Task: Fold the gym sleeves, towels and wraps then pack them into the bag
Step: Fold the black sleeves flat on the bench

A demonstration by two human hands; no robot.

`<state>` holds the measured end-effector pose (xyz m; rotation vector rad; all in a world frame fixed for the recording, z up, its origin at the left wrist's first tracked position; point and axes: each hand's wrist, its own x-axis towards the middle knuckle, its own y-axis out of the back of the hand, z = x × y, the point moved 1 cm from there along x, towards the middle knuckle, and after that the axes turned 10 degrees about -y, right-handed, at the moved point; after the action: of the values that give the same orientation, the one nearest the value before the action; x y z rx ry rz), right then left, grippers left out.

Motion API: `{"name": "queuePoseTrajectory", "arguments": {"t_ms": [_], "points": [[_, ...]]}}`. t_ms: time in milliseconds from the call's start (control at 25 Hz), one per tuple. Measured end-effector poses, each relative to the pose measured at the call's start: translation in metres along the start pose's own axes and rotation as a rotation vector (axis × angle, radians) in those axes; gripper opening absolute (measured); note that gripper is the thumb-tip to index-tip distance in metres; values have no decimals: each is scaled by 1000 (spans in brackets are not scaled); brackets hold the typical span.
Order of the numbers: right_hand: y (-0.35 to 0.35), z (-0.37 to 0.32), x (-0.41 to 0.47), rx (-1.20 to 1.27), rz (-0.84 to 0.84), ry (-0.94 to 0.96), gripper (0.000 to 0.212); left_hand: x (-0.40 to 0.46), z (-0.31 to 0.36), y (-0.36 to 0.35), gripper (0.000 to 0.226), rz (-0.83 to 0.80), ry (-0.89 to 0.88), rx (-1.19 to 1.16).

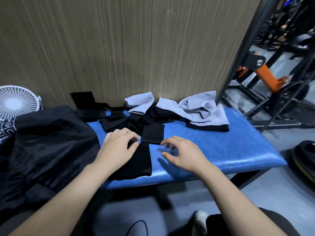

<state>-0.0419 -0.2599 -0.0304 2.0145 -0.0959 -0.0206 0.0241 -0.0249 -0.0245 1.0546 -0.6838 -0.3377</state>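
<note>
Step in hand, as judged: folding of a black sleeve (136, 160), which lies flat at the near edge of the blue bench (221, 147).

Left hand (117, 149) rests on the sleeve's far end, with fingers curled and thumb and forefinger apparently pinching the cloth. Right hand (180, 154) hovers just beside the sleeve's right edge over bare bench; its fingers are loosely curled and hold nothing.

A smaller black piece (152, 134), flat and squared, lies just beyond the sleeve, near the middle of the bench. Along the far edge lie a tangle of black wraps (109, 114) and crumpled grey towels (197, 108), none yet folded.

The black bag (44, 150) covers the left end of the bench; no item is seen going into it.

Next move, as judged: the right hand must take the sleeve's free edge and turn it over while the left hand pins the cloth. Packing remains outstanding.
</note>
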Motion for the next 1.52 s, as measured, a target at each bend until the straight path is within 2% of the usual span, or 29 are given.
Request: {"name": "queuePoseTrajectory", "arguments": {"t_ms": [320,520,720,960,1200,1520], "points": [[23,38,9,-21,31,-131,28,54,10,-31,23,-35,79,47],[13,34,49,-127,10,-46,41,63,6,-42,33,-45,150,83],[-7,29,77,-116,23,-32,48,68,1,-48,35,-12,170,115],[-11,30,105,-91,159,-53,47,73,4,-46,27,111,171,52],[-10,16,121,-173,455,27,33,83,8,-53,32,122,177,11],[-22,8,125,-302,409,77,33,100,16,-60,45,85,162,-79]]}}
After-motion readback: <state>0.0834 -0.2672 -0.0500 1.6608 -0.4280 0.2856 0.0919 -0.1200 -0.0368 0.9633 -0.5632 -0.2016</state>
